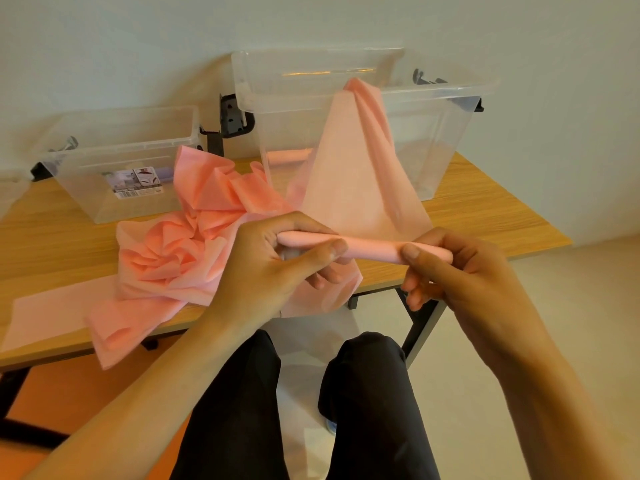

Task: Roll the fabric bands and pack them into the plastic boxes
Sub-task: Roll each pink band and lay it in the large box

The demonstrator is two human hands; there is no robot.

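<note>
While fabric [349, 161] drapes out, taller box [450, 133] holds roll [287, 155].

A wooden tabletop [485, 206] on dark metal legs [420, 327] stands against a plain pale wall [138, 39], with a light floor [571, 306] beneath.

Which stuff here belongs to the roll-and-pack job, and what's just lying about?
Job: pink roll, gripped by left hand and right hand; its loose tail; fabric heap; large clear box; small clear box.
Lying about: black bracket behind the boxes; wooden table is only the support.
</note>
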